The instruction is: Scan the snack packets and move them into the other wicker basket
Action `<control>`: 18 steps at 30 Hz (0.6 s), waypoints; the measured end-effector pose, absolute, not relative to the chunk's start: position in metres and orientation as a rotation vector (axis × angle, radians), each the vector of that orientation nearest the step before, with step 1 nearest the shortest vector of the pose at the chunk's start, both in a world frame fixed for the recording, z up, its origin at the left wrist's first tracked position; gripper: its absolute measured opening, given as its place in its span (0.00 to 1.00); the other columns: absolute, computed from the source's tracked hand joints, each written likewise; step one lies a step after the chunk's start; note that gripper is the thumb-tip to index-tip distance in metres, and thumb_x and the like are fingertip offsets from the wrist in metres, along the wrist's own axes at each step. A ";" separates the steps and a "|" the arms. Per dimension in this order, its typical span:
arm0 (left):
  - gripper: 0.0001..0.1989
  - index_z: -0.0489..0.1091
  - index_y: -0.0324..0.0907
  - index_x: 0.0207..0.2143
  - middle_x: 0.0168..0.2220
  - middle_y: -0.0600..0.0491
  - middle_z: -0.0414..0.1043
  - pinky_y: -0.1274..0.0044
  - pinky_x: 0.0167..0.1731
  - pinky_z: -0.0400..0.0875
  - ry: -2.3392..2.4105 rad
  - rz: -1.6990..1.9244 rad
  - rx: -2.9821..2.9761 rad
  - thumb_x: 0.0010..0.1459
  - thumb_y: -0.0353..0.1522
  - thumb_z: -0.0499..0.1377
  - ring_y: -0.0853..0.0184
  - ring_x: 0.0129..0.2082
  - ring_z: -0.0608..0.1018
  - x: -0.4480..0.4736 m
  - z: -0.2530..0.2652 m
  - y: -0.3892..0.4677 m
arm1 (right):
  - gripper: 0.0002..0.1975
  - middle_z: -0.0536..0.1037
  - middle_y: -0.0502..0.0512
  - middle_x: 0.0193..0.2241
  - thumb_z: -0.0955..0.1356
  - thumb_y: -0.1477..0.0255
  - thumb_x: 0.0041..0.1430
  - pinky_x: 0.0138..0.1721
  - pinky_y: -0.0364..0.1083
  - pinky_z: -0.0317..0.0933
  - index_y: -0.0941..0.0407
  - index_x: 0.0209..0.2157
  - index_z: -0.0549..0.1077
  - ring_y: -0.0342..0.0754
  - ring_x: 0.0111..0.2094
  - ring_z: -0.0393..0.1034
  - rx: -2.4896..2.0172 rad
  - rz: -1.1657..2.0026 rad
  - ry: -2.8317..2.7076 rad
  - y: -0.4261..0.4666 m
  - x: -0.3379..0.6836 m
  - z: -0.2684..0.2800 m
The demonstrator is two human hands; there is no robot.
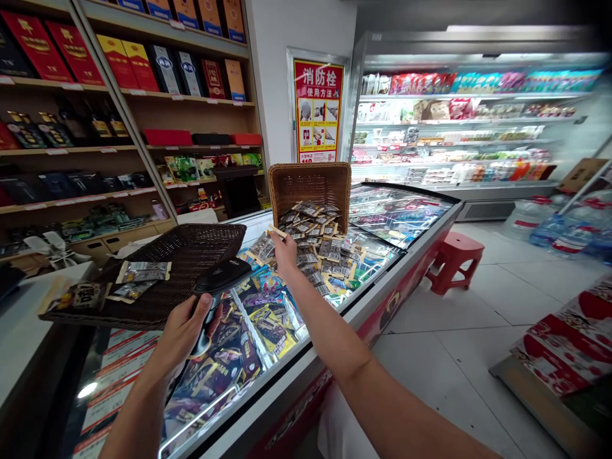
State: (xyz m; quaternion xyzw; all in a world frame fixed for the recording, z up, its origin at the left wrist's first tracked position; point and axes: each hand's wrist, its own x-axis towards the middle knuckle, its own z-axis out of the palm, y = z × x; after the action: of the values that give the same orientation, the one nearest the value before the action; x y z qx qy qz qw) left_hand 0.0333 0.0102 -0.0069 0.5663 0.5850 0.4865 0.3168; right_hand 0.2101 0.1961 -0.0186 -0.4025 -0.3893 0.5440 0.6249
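My left hand (186, 322) is wrapped round the handle of a black barcode scanner (224, 274), held above the freezer's glass top. With its fingers pinched on a small snack packet (262, 247), my right hand (285, 252) reaches to the edge of a pile of similar packets (329, 250). That pile spreads out of a light brown wicker basket (308, 175), which lies tipped on its side with its mouth toward me. To the left, a dark brown wicker basket (167, 293) carries a few packets (143, 272).
Under the baskets runs a glass-topped chest freezer (382, 299) full of packaged goods. A red stool (456, 261) stands beside it on the tiled floor. Shelves of boxes and bottles (138, 64) rise at the left; a lit open fridge (459, 121) is behind. Large water bottles (568, 239) are at right.
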 end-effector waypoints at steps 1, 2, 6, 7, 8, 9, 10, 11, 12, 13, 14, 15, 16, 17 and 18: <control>0.28 0.68 0.44 0.26 0.18 0.53 0.66 0.77 0.18 0.59 1.547 1.302 1.469 0.57 0.59 0.64 0.68 0.19 0.65 0.033 -0.006 0.010 | 0.10 0.64 0.44 0.25 0.70 0.61 0.67 0.23 0.42 0.59 0.53 0.42 0.72 0.43 0.21 0.60 -0.935 1.236 -0.915 0.197 0.209 -0.019; 0.28 0.68 0.44 0.26 0.18 0.53 0.66 0.77 0.19 0.59 1.551 1.334 1.446 0.57 0.58 0.65 0.67 0.20 0.65 0.033 -0.006 0.010 | 0.10 0.67 0.45 0.27 0.70 0.61 0.67 0.24 0.43 0.60 0.52 0.43 0.72 0.43 0.22 0.62 -0.954 1.209 -0.946 0.197 0.208 -0.020; 0.27 0.68 0.45 0.27 0.19 0.53 0.67 0.75 0.20 0.61 1.563 1.427 1.394 0.56 0.58 0.66 0.66 0.21 0.66 0.028 -0.006 0.011 | 0.19 0.77 0.58 0.44 0.66 0.64 0.70 0.35 0.46 0.69 0.53 0.59 0.67 0.50 0.36 0.74 -1.115 0.859 -1.059 0.203 0.218 -0.021; 0.28 0.68 0.45 0.26 0.20 0.52 0.68 0.75 0.20 0.61 1.569 1.437 1.393 0.56 0.59 0.66 0.66 0.21 0.66 0.027 -0.007 0.011 | 0.21 0.76 0.63 0.49 0.65 0.65 0.71 0.39 0.47 0.69 0.53 0.62 0.64 0.52 0.41 0.75 -1.174 0.749 -1.045 0.205 0.223 -0.020; 0.28 0.69 0.44 0.26 0.20 0.52 0.68 0.75 0.21 0.61 1.574 1.449 1.392 0.56 0.59 0.66 0.66 0.21 0.66 0.026 -0.007 0.011 | 0.22 0.74 0.67 0.54 0.64 0.67 0.71 0.42 0.48 0.70 0.54 0.64 0.63 0.54 0.44 0.75 -1.238 0.661 -1.006 0.207 0.229 -0.020; 0.28 0.69 0.44 0.26 0.21 0.52 0.68 0.75 0.21 0.61 1.579 1.465 1.387 0.56 0.59 0.66 0.66 0.21 0.66 0.025 -0.007 0.011 | 0.23 0.71 0.71 0.58 0.63 0.69 0.71 0.44 0.50 0.70 0.55 0.65 0.62 0.55 0.47 0.75 -1.302 0.603 -0.949 0.210 0.235 -0.020; 0.28 0.69 0.44 0.26 0.21 0.53 0.68 0.75 0.21 0.61 1.585 1.483 1.381 0.55 0.59 0.66 0.66 0.22 0.67 0.024 -0.007 0.012 | 0.23 0.67 0.74 0.61 0.63 0.71 0.70 0.45 0.51 0.69 0.55 0.64 0.62 0.57 0.48 0.75 -1.365 0.575 -0.882 0.213 0.240 -0.021; 0.29 0.69 0.44 0.26 0.22 0.53 0.69 0.75 0.21 0.61 1.591 1.495 1.374 0.55 0.60 0.66 0.66 0.22 0.67 0.023 -0.007 0.012 | 0.22 0.64 0.75 0.63 0.63 0.72 0.69 0.45 0.52 0.69 0.56 0.63 0.63 0.57 0.48 0.75 -1.420 0.568 -0.819 0.215 0.245 -0.021; 0.29 0.69 0.44 0.27 0.22 0.53 0.69 0.75 0.21 0.61 1.599 1.497 1.365 0.54 0.61 0.67 0.66 0.21 0.67 0.022 -0.007 0.012 | 0.22 0.62 0.76 0.64 0.63 0.73 0.69 0.45 0.53 0.70 0.56 0.62 0.64 0.58 0.47 0.76 -1.464 0.572 -0.769 0.217 0.249 -0.022; 0.30 0.70 0.44 0.27 0.21 0.53 0.69 0.76 0.21 0.61 1.605 1.499 1.352 0.52 0.61 0.67 0.67 0.21 0.67 0.021 -0.007 0.012 | 0.22 0.60 0.76 0.65 0.64 0.73 0.68 0.44 0.53 0.70 0.56 0.62 0.65 0.58 0.46 0.76 -1.496 0.576 -0.736 0.218 0.252 -0.022; 0.31 0.71 0.43 0.28 0.21 0.54 0.69 0.76 0.21 0.62 1.605 1.506 1.334 0.51 0.62 0.68 0.67 0.21 0.67 0.019 -0.006 0.012 | 0.22 0.60 0.76 0.65 0.65 0.73 0.67 0.43 0.53 0.70 0.56 0.61 0.65 0.58 0.45 0.77 -1.515 0.577 -0.718 0.219 0.254 -0.023; 0.31 0.72 0.43 0.30 0.22 0.54 0.70 0.76 0.20 0.62 1.597 1.521 1.313 0.50 0.62 0.69 0.67 0.21 0.68 0.018 -0.005 0.013 | 0.22 0.60 0.76 0.65 0.65 0.72 0.67 0.42 0.54 0.70 0.56 0.61 0.66 0.58 0.44 0.77 -1.523 0.571 -0.710 0.219 0.255 -0.024; 0.32 0.73 0.42 0.32 0.23 0.54 0.70 0.76 0.20 0.62 1.585 1.542 1.287 0.48 0.62 0.69 0.67 0.21 0.68 0.016 -0.004 0.013 | 0.22 0.60 0.76 0.65 0.66 0.72 0.67 0.42 0.54 0.70 0.56 0.61 0.66 0.58 0.43 0.77 -1.525 0.561 -0.709 0.219 0.255 -0.024; 0.34 0.73 0.42 0.34 0.24 0.53 0.71 0.76 0.20 0.63 1.577 1.567 1.261 0.47 0.63 0.70 0.67 0.21 0.69 0.014 -0.003 0.013 | 0.21 0.60 0.76 0.64 0.66 0.71 0.67 0.42 0.55 0.71 0.56 0.61 0.66 0.58 0.42 0.77 -1.520 0.542 -0.716 0.218 0.254 -0.024; 0.35 0.74 0.41 0.35 0.24 0.53 0.72 0.76 0.19 0.63 1.572 1.599 1.237 0.46 0.63 0.71 0.67 0.21 0.70 0.013 -0.001 0.012 | 0.21 0.60 0.76 0.64 0.66 0.71 0.68 0.44 0.55 0.71 0.56 0.61 0.67 0.58 0.43 0.78 -1.512 0.512 -0.726 0.216 0.253 -0.024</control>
State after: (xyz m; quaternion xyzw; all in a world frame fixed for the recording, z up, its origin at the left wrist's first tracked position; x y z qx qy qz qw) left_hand 0.0126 0.0124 -0.0007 0.4627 0.5881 0.5983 0.2864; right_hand 0.2531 0.2161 -0.0237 -0.6627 -0.3183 0.2247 0.6396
